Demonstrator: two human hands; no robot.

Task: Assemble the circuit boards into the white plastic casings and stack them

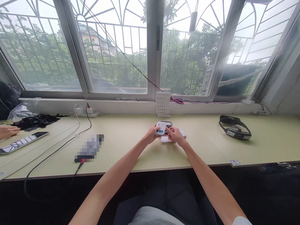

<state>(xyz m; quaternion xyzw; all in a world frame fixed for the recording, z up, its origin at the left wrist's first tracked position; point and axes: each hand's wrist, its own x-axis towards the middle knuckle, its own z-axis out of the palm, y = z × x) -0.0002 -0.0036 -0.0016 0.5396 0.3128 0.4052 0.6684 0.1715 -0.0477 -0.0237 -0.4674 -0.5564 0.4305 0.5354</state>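
My left hand [152, 133] is closed round a small white device with rounded corners [161, 127], which has printing and a blue patch on its face. It is held tilted up above the table. At the device's right edge, the bent thumb and fingertips of my right hand [175, 135] pinch in; whether they grip anything besides the edge is too small to tell. Beneath and behind my hands are a dark flat item with pale markings [169, 123], a white flat piece [167, 140] and another white piece [182, 132], partly covered by my right hand.
A black head strap device [236, 133] lies right on the table [201, 150]. Leftward are a blurred-out item [90, 148] with a cable, a phone [23, 143], black strips [37, 122] and another person's hand [8, 131]. A perforated white block [163, 104] stands by the window.
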